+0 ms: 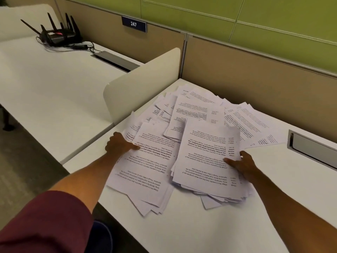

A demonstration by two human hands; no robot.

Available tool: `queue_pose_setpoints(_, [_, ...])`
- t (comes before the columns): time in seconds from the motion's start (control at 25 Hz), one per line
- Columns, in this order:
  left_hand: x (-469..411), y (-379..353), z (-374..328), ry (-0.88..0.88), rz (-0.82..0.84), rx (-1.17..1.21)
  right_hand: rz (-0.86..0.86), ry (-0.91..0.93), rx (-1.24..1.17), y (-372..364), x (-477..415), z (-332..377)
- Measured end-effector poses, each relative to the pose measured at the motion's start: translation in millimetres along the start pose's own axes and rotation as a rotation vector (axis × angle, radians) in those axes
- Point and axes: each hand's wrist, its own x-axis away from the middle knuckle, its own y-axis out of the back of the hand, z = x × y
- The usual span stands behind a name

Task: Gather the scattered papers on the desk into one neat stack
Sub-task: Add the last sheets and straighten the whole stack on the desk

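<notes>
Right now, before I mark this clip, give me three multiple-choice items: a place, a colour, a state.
1. Where is the router? A) on the neighbouring desk, far left B) in a drawer C) on a chair
2. What colour is the sleeve? A) green B) maroon C) white
3. The papers are: A) one neat stack B) loose overlapping piles C) boxed
Answers: 1 A, it stands beyond the divider; 2 B, dark red cloth at lower left; 3 B, sheets lie fanned at different angles.

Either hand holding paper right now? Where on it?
Both: left hand grips the left paper bundle at its left edge, thumb on top; right hand grips the right paper bundle at its right edge, thumb on top.
</notes>
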Motion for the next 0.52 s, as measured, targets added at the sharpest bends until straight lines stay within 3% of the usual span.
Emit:
queue_pose_setpoints(0.24, [3.4, 10.4, 5.9, -0.240, 0.285, 0.188, -0.001, 0.005, -0.017, -2.0, 4.5, -0.4])
queue_pose_setpoints(0.52, [42.3, -10.2, -13.8, -0.204, 0.638, 0.631, 0.107, 0.046, -0.064, 6.1, 11.2, -5.6])
